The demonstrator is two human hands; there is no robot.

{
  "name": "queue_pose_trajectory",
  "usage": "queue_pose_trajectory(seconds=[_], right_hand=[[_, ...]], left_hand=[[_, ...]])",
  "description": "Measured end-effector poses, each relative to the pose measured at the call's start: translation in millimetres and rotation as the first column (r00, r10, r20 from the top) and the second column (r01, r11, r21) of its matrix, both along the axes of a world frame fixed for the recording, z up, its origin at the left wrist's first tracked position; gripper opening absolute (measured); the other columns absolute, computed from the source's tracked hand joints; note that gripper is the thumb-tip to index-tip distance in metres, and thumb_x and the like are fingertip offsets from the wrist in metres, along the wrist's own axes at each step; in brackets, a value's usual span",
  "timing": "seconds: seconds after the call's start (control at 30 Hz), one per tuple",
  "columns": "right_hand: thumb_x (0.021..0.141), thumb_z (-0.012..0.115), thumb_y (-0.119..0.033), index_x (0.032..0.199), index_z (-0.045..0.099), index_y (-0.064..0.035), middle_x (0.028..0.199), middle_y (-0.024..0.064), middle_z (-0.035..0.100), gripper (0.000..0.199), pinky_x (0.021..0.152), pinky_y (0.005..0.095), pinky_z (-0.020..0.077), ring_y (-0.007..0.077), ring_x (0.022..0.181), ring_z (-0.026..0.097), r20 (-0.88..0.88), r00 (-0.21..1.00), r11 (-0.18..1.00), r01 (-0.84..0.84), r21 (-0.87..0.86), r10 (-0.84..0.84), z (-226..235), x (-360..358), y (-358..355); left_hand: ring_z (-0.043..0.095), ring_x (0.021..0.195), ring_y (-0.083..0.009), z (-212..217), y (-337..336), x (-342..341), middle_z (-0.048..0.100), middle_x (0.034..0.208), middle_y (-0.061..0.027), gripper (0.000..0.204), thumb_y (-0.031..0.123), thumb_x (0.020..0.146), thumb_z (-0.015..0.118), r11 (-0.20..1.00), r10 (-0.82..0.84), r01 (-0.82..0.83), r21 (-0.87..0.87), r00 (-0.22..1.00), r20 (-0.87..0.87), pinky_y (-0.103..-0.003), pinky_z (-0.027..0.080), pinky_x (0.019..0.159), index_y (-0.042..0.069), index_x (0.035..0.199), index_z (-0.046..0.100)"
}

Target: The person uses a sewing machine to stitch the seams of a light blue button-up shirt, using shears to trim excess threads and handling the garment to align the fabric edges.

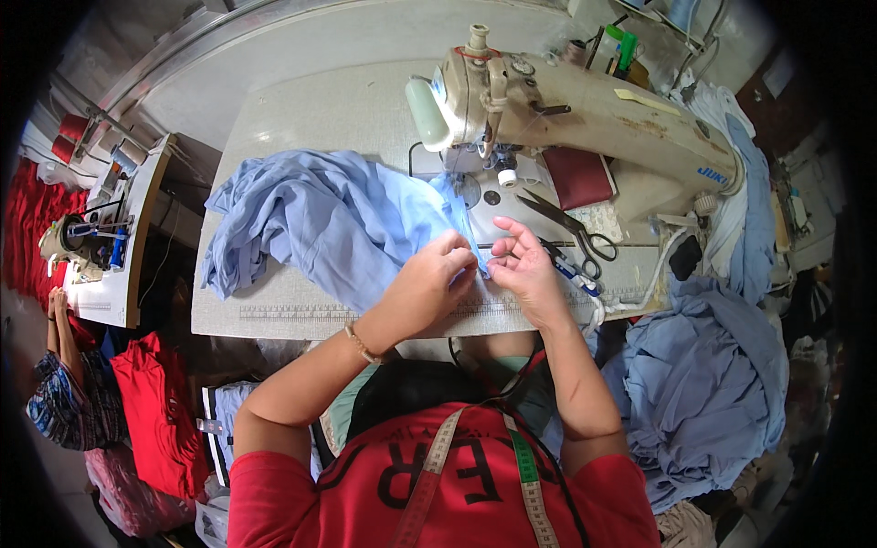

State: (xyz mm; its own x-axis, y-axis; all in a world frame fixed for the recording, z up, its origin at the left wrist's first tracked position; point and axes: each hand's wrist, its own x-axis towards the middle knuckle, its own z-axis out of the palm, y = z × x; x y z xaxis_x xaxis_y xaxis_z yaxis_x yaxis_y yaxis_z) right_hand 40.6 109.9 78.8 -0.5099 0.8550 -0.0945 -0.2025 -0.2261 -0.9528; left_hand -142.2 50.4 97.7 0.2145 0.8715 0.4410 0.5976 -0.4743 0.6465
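Note:
Light blue fabric (320, 219) lies bunched across the left of the sewing table, and its narrow edge runs under the needle area of a cream sewing machine (594, 105). Near the front of the table, my left hand (445, 269) is closed, fingers pinched on that fabric's edge. My right hand (525, 274) pinches the same edge between thumb and forefinger, close beside the left, while its other fingers stay raised. Black-handled scissors (575, 233) rest on the table just beyond my right hand.
A dark red booklet (578, 178) lies under the machine arm. A ruler strip (301, 310) runs along the table's front edge. Heaped blue fabric (699, 384) fills the right side. At far left, another person's arms (62, 333) reach to a second machine (68, 247).

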Motion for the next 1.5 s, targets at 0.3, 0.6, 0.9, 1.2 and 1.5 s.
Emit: queue_pose_trajectory(seconds=[0.3,0.6,0.9,1.2,1.5], right_hand=[[0.080,0.060,0.010,0.141,0.040,-0.0084,0.104,0.0012,0.046,0.066,0.077,0.0186,0.0461,0.0054,0.084,0.055,0.014,0.997,0.985,0.068,0.161,-0.071,7.3,-8.0,-6.2],[0.082,0.058,0.010,0.137,0.044,-0.0060,0.101,0.0000,0.047,0.059,0.078,0.0189,0.0456,0.0044,0.085,0.054,-0.019,0.994,0.964,0.112,0.240,-0.111,4.3,-12.8,-9.6],[0.086,0.058,0.007,0.130,0.050,-0.0031,0.099,0.0001,0.055,0.046,0.076,0.0182,0.0445,0.0040,0.087,0.054,0.064,0.995,0.969,0.064,0.239,-0.082,-3.5,-7.2,-13.1],[0.086,0.057,0.006,0.131,0.047,-0.0023,0.101,0.0021,0.058,0.047,0.077,0.0190,0.0451,0.0051,0.087,0.055,0.104,0.994,0.964,0.012,0.267,-0.041,-3.1,-3.8,-13.0],[0.091,0.059,0.000,0.132,0.046,-0.0021,0.100,0.0054,0.061,0.043,0.079,0.0215,0.0465,0.0074,0.091,0.056,0.158,0.983,0.977,0.060,0.206,-0.094,-6.6,3.1,-20.0]], left_hand=[[0.043,0.044,-0.0053,5.9,6.5,6.3,0.050,0.060,0.0021,0.022,0.020,0.094,0.061,0.618,0.325,0.291,-0.730,0.751,0.574,-0.022,0.034,0.040,0.002,0.082,0.062],[0.041,0.044,-0.0051,-1.4,12.4,4.7,0.049,0.057,0.0020,0.020,0.015,0.091,0.063,0.619,0.340,0.398,-0.678,0.642,0.687,-0.021,0.030,0.038,0.003,0.076,0.059],[0.043,0.045,-0.0057,-9.8,10.4,4.0,0.051,0.060,0.0014,0.020,0.016,0.092,0.063,0.625,0.314,0.400,-0.670,0.657,0.685,-0.022,0.032,0.040,0.004,0.077,0.060],[0.046,0.045,-0.0063,-6.3,12.0,5.9,0.054,0.060,0.0002,0.021,0.015,0.093,0.058,0.618,0.260,0.340,-0.709,0.763,0.592,-0.022,0.035,0.041,0.002,0.077,0.060],[0.051,0.048,-0.0074,-6.1,2.2,9.1,0.055,0.061,0.0009,0.020,0.015,0.094,0.059,0.622,0.297,0.336,-0.707,0.735,0.610,-0.022,0.040,0.044,-0.001,0.086,0.066]])
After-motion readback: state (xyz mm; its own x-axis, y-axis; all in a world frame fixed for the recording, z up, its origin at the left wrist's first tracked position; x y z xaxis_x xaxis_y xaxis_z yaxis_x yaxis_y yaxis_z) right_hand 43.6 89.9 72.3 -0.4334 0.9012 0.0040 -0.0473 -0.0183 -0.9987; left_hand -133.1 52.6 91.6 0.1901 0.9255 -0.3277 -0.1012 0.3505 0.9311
